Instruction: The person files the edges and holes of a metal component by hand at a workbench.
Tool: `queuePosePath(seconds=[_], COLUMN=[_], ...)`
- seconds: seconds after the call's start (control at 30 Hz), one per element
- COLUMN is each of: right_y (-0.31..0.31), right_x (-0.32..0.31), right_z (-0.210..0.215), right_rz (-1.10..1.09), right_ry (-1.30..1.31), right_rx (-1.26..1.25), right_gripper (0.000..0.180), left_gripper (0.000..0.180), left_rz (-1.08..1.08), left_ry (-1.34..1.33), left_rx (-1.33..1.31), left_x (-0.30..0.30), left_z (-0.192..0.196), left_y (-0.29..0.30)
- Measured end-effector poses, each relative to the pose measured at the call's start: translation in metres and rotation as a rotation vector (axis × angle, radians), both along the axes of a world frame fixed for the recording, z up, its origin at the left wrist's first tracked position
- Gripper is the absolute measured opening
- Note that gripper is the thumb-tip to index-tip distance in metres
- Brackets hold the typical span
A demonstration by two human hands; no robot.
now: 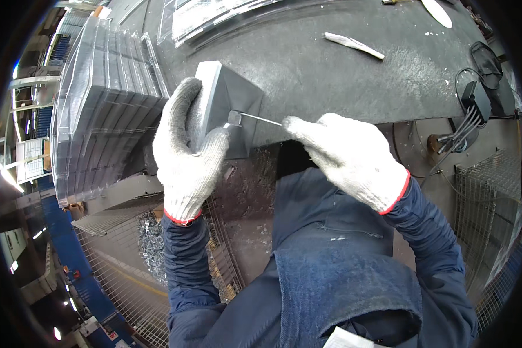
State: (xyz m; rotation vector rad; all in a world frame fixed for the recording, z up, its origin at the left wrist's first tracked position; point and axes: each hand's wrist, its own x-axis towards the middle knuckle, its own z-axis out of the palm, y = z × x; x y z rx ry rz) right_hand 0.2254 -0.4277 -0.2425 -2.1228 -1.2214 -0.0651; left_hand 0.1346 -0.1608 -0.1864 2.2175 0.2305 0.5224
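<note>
My left hand [187,156], in a white knit glove with a red cuff, grips a grey box-shaped metal part [235,87] by its left side, tilted at the front edge of the workbench. The left thumb lies along the part's near face, beside a small light tab or opening. My right hand [351,158], gloved the same way, is closed around a tool with a thin metal shaft [262,120]. The shaft points left, and its tip meets the part near that tab. The glove hides the tool's handle, so its exact kind cannot be made out.
Left of the part stands a tall stack of grey panels [107,104] in clear plastic. On the dark workbench [296,69] lie a whitish stick-like piece [354,45] and plastic-wrapped sheets [214,17]. A black box with cables [475,101] sits right. Wire mesh baskets [130,278] stand below.
</note>
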Motion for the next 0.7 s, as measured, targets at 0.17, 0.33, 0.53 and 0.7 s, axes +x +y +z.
queuePosePath(seconds=[0.17,0.33,0.53,0.7], right_y=[0.024,0.023,0.040,0.030], right_x=[0.006,-0.014,-0.005,-0.024], right_z=[0.000,0.014,0.012,0.029], right_rz=[0.029,0.069,0.018,0.035], right_ry=[-0.139,0.087,-0.069,0.025], right_rx=[-0.105,-0.048,-0.183,-0.273], right_gripper=[0.041,0.033,0.039,0.036], left_gripper=[0.076,0.075,0.074,0.074], left_rz=[-0.011,0.014,-0.023,-0.018], left_ry=[0.014,0.020,-0.004,-0.022], left_rx=[0.032,0.029,0.090,0.105], left_x=[0.001,-0.001,0.003,0.001], left_z=[-0.003,-0.002,-0.003,-0.011], left_y=[0.000,-0.007,-0.015,-0.013])
